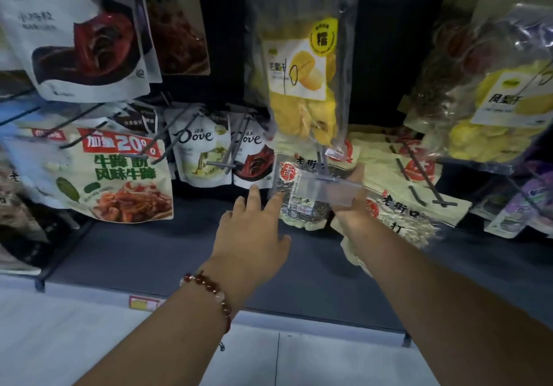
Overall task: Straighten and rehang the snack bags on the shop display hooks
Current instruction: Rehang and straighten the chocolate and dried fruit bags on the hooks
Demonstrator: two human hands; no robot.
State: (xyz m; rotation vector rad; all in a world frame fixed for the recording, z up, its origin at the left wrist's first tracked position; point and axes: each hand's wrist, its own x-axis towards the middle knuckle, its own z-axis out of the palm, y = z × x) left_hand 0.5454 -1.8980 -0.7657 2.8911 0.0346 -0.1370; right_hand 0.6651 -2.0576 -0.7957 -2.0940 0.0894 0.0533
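Cream seed bag, long axis vertical, is gripped from behind by right hand; left hand, fingers spread and empty, touches its left edge.

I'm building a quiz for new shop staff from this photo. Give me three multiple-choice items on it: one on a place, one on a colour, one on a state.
1. Where is the sunflower seed bag?
A. between the two hands
B. on the floor
C. on the top row

2. What colour are the beads of the bracelet?
A. blue
B. dark red
C. green

3. How are the fingers of the left hand?
A. in a fist
B. straight, reaching to the bag
C. wrapped round a hook

Key: 1 A, the right hand is behind it, the left beside it; 2 B, dark red beads at the left wrist; 3 B, they are extended.
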